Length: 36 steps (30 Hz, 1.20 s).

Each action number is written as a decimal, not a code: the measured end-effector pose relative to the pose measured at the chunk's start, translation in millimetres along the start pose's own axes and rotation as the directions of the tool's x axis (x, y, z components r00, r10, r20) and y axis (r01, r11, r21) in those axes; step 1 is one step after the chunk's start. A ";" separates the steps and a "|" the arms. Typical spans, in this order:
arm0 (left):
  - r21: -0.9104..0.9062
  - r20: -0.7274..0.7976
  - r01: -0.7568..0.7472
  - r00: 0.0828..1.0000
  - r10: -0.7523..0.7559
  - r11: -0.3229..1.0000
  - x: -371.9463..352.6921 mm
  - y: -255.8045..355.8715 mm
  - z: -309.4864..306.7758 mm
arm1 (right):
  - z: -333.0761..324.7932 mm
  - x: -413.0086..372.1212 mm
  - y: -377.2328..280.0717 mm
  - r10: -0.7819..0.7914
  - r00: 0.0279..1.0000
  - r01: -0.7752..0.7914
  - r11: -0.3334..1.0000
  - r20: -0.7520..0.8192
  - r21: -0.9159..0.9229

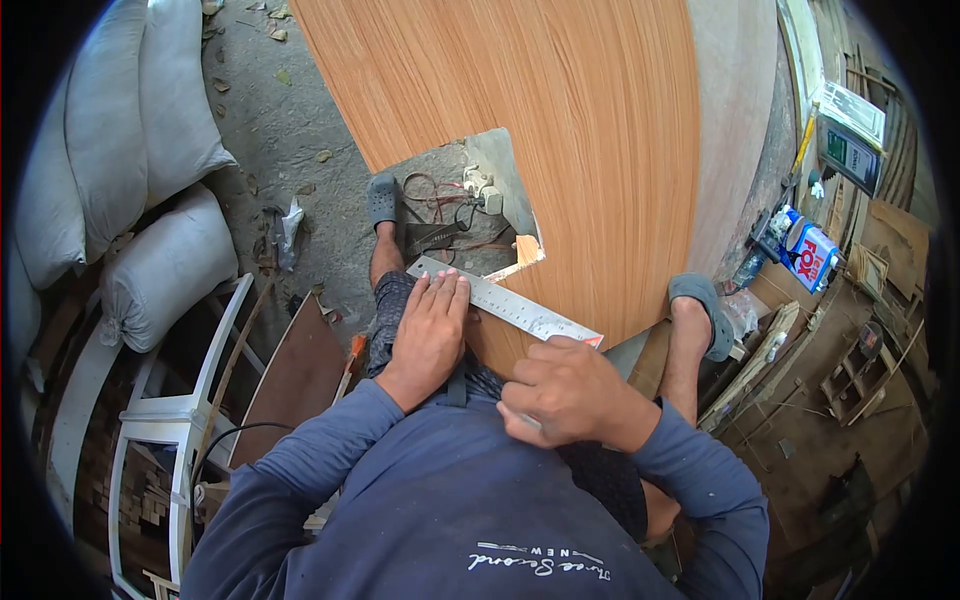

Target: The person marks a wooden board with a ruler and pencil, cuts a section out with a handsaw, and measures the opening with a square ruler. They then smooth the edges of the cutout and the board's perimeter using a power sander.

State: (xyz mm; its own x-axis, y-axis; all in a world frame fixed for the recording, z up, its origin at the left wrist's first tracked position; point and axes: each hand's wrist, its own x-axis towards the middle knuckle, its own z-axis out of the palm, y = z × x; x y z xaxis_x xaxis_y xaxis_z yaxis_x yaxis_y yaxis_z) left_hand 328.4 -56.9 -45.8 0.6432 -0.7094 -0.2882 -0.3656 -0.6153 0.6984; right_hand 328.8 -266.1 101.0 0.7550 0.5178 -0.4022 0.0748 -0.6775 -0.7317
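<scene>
A wood-grain panel (620, 200) lies in front of me, with a rectangular cutout near its left edge. Across its near part runs a metal ruler (520, 308), slanting down to the right. My left hand (428, 325) lies on the ruler's left end, fingers stretched out and pressing it against the panel. Close to the ruler's right end, my right hand (575, 390) is closed in a fist. A small tool with a pale grey end (520, 424) sticks out below that fist; its working part is hidden. Pale raw wood (525, 252) shows at the cutout's near corner.
Stuffed white sacks (165, 270) are piled at the left, above a white frame (165, 425). Through the cutout, power plugs and cords (485, 192) show on the concrete floor. A blue-and-white can (805, 250) and a metal tin (850, 140) stand at the right, near wood scraps (865, 370).
</scene>
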 end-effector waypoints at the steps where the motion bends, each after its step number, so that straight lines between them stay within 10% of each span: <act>1: 0.010 0.012 0.008 1.000 -0.008 1.000 3.2 0.6 0.2 | -1.1 0.2 8.6 -0.032 0.999 0.031 0.999 0.004 0.018; 10: 0.007 0.193 0.108 0.975 -0.107 0.994 24.1 8.1 -16.6 | -12.9 0.8 51.4 -0.131 0.990 0.134 0.989 -0.055 0.065; 17: 0.138 0.054 -0.111 0.993 0.104 0.984 34.3 21.2 -8.6 | -16.4 -7.0 5.9 0.041 0.999 -0.041 0.997 -0.001 -0.072; 29: -0.012 0.451 0.131 0.886 -0.111 0.991 67.8 19.2 -18.0 | -20.1 3.6 67.2 -0.049 0.994 0.050 0.999 -0.100 0.009; 36: 0.267 0.139 -0.153 0.983 0.119 0.951 50.9 21.0 9.8 | -20.4 -4.3 19.2 0.068 0.998 -0.068 0.994 -0.004 -0.086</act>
State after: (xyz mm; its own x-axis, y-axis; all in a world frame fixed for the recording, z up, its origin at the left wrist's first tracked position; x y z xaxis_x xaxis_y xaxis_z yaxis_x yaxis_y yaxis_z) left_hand 346.8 -109.3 -52.2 0.4953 -0.8184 -0.2915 -0.6259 -0.5688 0.5336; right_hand 340.3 -292.1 99.9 0.7612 0.4682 -0.4488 0.0791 -0.7538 -0.6523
